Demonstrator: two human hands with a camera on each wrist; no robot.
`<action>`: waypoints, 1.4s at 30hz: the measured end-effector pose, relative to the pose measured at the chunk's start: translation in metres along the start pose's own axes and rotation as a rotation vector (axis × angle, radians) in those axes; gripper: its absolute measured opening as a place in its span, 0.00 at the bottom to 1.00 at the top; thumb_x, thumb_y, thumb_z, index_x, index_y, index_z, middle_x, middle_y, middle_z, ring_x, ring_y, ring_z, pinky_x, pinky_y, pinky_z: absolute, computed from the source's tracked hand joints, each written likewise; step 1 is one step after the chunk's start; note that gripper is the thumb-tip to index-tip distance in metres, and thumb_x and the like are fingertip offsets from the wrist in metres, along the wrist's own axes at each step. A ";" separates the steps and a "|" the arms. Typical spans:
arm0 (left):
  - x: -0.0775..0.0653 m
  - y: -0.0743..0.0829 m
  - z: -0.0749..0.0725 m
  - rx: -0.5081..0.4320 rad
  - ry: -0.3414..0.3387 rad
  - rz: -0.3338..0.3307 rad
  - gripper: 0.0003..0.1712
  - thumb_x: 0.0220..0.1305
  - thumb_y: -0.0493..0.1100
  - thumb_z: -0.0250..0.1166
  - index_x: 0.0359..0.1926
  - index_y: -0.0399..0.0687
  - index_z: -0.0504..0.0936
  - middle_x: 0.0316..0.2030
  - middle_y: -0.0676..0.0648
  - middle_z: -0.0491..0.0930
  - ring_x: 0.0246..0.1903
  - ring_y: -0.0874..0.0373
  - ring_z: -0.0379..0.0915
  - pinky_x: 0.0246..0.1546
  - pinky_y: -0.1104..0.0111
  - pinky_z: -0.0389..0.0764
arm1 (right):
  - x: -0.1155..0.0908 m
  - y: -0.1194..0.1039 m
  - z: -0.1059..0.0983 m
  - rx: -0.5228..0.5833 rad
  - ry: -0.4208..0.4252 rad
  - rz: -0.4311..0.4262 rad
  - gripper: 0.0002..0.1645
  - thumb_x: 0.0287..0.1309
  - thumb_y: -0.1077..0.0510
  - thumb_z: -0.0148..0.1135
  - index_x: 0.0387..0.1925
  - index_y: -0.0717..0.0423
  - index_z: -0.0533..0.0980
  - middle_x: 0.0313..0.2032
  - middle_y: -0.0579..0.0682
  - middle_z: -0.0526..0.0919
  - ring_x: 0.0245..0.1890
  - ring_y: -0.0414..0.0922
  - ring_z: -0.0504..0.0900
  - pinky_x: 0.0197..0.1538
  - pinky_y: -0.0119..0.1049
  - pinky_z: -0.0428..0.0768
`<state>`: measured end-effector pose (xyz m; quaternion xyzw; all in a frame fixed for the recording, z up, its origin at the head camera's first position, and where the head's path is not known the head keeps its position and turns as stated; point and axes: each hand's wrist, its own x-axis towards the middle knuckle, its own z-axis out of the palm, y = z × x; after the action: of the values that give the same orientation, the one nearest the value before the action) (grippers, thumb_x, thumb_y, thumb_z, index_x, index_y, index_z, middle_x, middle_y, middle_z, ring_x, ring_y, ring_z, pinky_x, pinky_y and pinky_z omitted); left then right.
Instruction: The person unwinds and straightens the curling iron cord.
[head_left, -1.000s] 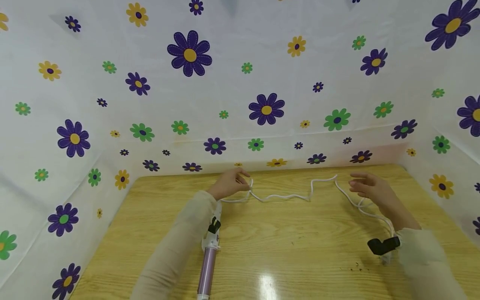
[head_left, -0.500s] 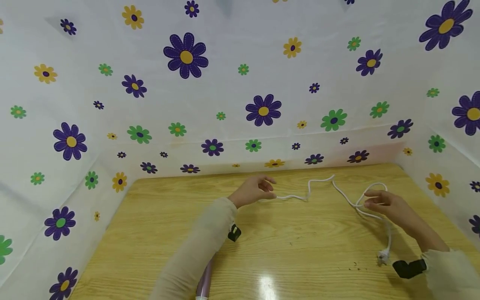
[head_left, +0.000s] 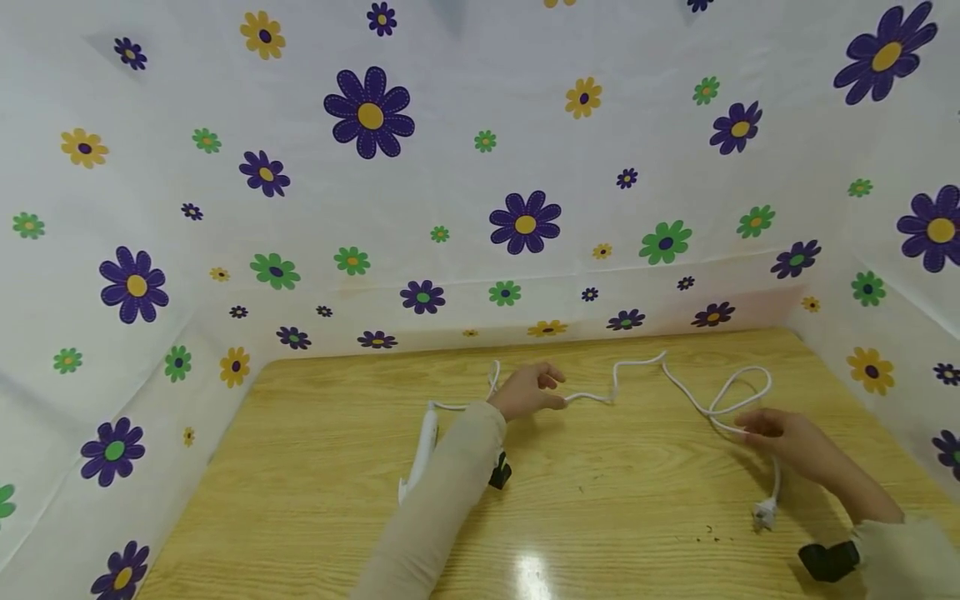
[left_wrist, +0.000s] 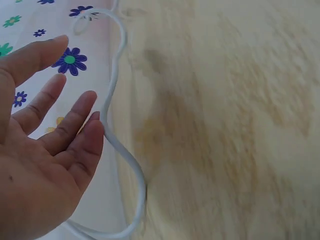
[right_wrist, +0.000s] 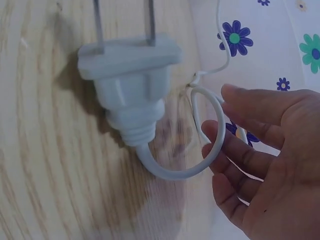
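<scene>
A white power cord [head_left: 637, 362] runs in bends across the wooden table from the white handle of a curling iron [head_left: 425, 442] to a two-pin plug [head_left: 765, 512] at the right. My left sleeve hides the iron's barrel. My left hand [head_left: 528, 390] is over the left stretch of cord, fingers loosely bent; in the left wrist view, the cord passes right beside its fingertips. At the cord's loop near the plug is my right hand [head_left: 787, 442]. The right wrist view shows the cord crossing before its fingertips, the thumb held apart from the fingers.
A white sheet [head_left: 450, 183] printed with flowers hangs behind the table [head_left: 600, 500] and along both sides. A few small dark specks [head_left: 712, 533] lie left of the plug. Each wrist wears a black camera mount [head_left: 828, 562].
My left hand has moved right along the cord, from beside the iron's handle end. My right hand has lowered toward the plug side, uncovering the cord's loop.
</scene>
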<state>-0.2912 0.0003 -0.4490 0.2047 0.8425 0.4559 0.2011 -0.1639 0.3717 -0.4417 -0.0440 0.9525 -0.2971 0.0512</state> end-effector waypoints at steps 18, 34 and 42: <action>0.001 -0.006 -0.004 0.281 0.050 -0.032 0.08 0.60 0.38 0.66 0.41 0.52 0.84 0.32 0.54 0.83 0.30 0.64 0.76 0.35 0.69 0.76 | 0.003 -0.002 -0.005 -0.160 0.071 0.007 0.13 0.66 0.53 0.58 0.37 0.60 0.80 0.33 0.53 0.83 0.31 0.44 0.78 0.30 0.36 0.72; -0.004 -0.006 -0.014 0.321 0.110 -0.067 0.10 0.62 0.37 0.62 0.42 0.54 0.84 0.37 0.52 0.83 0.35 0.60 0.77 0.37 0.65 0.76 | -0.018 0.047 -0.043 -0.224 0.179 0.110 0.25 0.66 0.46 0.57 0.36 0.69 0.78 0.32 0.65 0.83 0.33 0.63 0.79 0.30 0.48 0.76; -0.001 -0.010 -0.014 0.303 0.095 -0.057 0.12 0.61 0.35 0.60 0.42 0.53 0.84 0.37 0.52 0.83 0.35 0.60 0.76 0.36 0.66 0.74 | -0.015 0.043 -0.033 -0.189 0.123 0.094 0.21 0.65 0.48 0.59 0.36 0.65 0.80 0.33 0.61 0.84 0.30 0.50 0.81 0.30 0.40 0.77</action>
<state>-0.2992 -0.0154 -0.4505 0.1868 0.9157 0.3268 0.1406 -0.1556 0.4273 -0.4379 0.0143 0.9785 -0.2056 0.0022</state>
